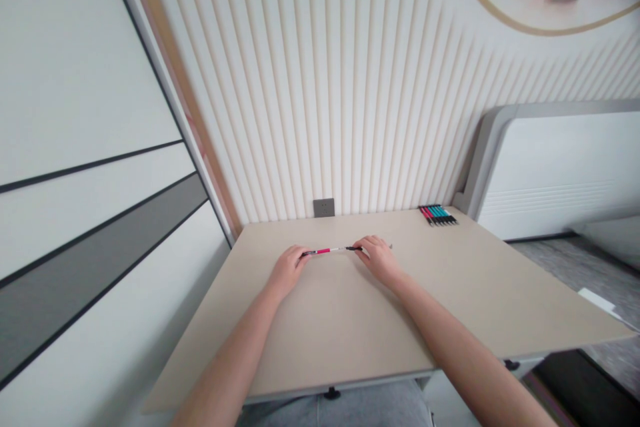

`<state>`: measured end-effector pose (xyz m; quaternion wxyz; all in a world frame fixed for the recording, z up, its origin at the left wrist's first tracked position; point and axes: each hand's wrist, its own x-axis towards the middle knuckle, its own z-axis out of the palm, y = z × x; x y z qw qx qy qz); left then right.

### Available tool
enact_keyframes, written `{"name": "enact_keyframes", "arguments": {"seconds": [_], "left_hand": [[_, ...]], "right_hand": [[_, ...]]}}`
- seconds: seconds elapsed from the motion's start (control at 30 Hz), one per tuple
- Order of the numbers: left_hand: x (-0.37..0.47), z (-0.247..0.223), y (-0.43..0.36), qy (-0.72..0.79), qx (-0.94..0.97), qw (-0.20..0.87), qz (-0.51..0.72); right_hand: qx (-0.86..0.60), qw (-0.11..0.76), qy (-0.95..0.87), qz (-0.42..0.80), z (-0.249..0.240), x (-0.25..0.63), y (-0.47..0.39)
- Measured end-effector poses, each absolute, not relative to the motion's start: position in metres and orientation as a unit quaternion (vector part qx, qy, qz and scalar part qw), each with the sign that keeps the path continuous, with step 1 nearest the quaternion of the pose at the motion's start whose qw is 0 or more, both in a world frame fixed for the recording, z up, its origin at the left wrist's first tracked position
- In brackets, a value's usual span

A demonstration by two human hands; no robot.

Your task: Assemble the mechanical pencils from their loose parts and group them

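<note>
A slim pen (324,251) with a pink and white barrel and black ends lies level between my two hands, near the middle of the desk. My left hand (290,268) pinches its left black end. The right black end is held in the fingers of my right hand (376,257). A small grey tip of something shows just past my right hand; what it is cannot be made out. At the desk's back right, a row of several pens (438,215), pink and teal with black ends, lies side by side.
The beige desk (320,333) backs onto a ribbed white wall with a dark socket (324,207). A white cabinet (90,227) rises on the left. To the right are a bed headboard (555,167) and a dark object (585,387) below the desk's edge.
</note>
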<state>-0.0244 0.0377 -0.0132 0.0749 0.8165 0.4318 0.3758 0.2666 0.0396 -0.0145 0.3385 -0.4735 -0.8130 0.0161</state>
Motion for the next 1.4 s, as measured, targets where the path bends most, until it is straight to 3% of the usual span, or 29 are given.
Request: {"name": "enact_keyframes", "arguments": {"seconds": [0.67, 1.1, 1.4], "left_hand": [[-0.023, -0.012, 0.037, 0.433, 0.821, 0.087, 0.363], [-0.018, -0.01, 0.032, 0.381, 0.859, 0.098, 0.328], [-0.016, -0.008, 0.03, 0.373, 0.864, 0.074, 0.331]], "right_hand": [[-0.472, 0.315, -0.823, 0.004, -0.009, 0.266, 0.036], [-0.348, 0.379, -0.849, 0.115, -0.011, 0.251, 0.03], [-0.398, 0.409, -0.793, 0.213, -0.015, 0.251, 0.03]]}}
